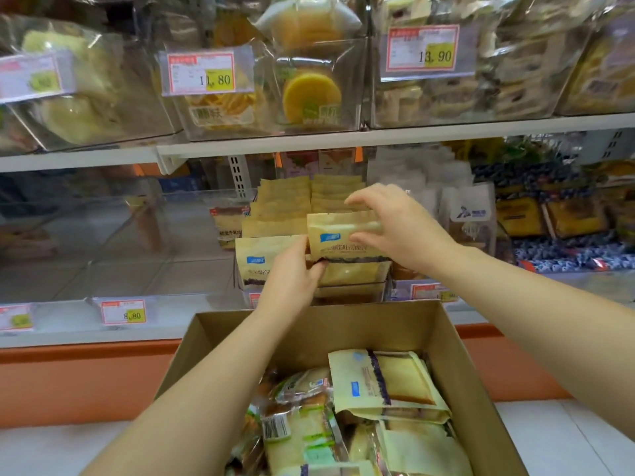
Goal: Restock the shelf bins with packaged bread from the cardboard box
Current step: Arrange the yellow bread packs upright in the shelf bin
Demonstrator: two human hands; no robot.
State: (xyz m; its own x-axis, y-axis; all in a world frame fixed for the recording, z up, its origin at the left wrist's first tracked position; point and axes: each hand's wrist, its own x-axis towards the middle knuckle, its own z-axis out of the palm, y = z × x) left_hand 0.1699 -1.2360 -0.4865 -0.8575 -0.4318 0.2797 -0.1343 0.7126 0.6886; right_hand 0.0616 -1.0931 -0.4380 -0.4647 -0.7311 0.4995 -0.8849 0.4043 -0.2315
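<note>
Upright, tan bread packet (340, 247), blue logo, dark band, pinched between left hand (292, 280) and right hand (402, 228).

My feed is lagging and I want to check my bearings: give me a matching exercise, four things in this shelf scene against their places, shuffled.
1 tan packet
2 cardboard box
3 13.90 price tag
4 8.80 price tag

A on an upper bin, right side
B gripped by left hand and right hand
C below the shelves, bread packets inside
D on the lower shelf front, left side

Pairs: 1-B, 2-C, 3-A, 4-D
</note>
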